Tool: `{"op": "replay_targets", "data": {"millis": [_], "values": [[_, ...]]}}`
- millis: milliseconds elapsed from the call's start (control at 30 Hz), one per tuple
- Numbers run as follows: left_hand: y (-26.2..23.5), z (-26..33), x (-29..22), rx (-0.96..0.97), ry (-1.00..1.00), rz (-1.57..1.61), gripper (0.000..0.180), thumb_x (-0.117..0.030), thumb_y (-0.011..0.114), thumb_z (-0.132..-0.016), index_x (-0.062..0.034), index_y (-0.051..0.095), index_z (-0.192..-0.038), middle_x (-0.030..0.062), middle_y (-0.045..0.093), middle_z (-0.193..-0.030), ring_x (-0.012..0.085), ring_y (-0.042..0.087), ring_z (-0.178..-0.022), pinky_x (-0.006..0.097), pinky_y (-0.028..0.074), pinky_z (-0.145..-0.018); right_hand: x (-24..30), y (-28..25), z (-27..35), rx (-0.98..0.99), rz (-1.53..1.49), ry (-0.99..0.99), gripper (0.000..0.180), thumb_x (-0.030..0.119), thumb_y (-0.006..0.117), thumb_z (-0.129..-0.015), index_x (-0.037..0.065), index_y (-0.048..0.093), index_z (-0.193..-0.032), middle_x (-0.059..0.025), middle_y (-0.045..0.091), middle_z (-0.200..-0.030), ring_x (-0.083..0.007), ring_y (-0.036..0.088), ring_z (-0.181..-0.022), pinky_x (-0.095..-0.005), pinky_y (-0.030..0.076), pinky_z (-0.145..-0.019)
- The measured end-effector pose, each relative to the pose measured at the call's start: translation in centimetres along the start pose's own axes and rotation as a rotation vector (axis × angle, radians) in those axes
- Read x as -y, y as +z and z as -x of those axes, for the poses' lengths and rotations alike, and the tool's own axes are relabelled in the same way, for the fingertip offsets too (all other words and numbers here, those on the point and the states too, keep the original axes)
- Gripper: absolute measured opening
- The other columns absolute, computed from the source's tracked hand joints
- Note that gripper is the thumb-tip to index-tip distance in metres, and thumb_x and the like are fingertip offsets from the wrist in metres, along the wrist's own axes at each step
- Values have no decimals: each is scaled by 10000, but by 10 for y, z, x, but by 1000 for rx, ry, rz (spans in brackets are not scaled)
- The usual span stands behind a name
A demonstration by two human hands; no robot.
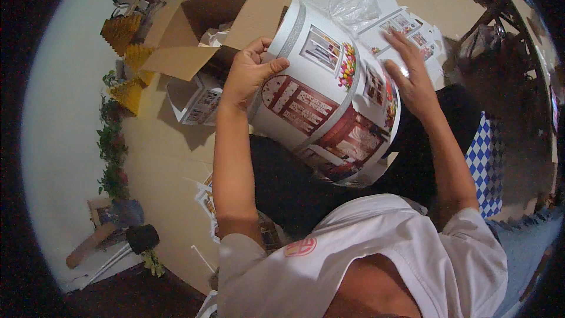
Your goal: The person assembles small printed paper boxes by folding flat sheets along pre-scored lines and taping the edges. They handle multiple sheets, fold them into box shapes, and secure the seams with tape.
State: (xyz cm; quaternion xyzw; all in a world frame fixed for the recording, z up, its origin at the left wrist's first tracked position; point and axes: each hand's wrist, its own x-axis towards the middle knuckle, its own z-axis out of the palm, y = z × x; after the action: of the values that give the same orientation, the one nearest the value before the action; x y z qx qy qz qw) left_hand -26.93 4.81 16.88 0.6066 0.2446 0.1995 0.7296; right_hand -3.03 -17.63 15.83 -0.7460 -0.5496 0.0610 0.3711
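Left hand [250,70] pinches the upper edge of the curved printed card sheet [329,106] held over the lap, right hand [412,79] spread flat on its far side; squeezing too hard could crease it against the cardboard box [200,23].

Dim warm indoor light, soft blur, strong fisheye bending, black vignetted corners.

You had two hands [250,70] [412,76] on one curved card [329,112], beside one box [206,23] and one plastic bag [347,0].
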Motion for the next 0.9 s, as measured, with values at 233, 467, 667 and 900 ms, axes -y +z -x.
{"op": "replay_targets", "data": {"millis": [233, 467, 667, 900], "values": [[16, 10, -31, 22, -34, -105, 576, -114, 795, -740, -9, 455, -1194, 92, 669, -941, 124, 624, -847, 245, 502, -758, 38, 50, -39, 442, -407, 97, 580, 451, 399, -970, 52, 416, -1390, -197, 437, -1393, -314, 388, -1313, -373, 276, -1090], [-1, 53, -18, 53, 44, -135, 753, -102, 828, -670, -26, 394, -1281, 103, 650, -1008, 172, 627, -922, 280, 515, -779, 58, 78, 9, 558, -770, 140, 685, 546, 320, -975, 33, 344, -1430, -180, 417, -1409, -281, 378, -1313, -359, 281, -1081], [25, 57, -26, 25, 133, -190, 667, -17, 785, -685, -40, 468, -1272, 83, 648, -957, 131, 609, -851, 243, 498, -740, 67, 78, 24, 603, -836, 80, 709, 554, 324, -971, 28, 304, -1446, -185, 406, -1412, -271, 370, -1314, -359, 258, -1090], [43, 50, -39, -81, 130, -307, 449, 48, 724, -721, -5, 575, -1142, 70, 664, -859, 98, 602, -777, 223, 488, -686, 96, 55, 21, 538, -705, 117, 513, 264, 607, -913, 19, 439, -1332, -177, 609, -1128, -239, 585, -1045, -343, 446, -903]]}}
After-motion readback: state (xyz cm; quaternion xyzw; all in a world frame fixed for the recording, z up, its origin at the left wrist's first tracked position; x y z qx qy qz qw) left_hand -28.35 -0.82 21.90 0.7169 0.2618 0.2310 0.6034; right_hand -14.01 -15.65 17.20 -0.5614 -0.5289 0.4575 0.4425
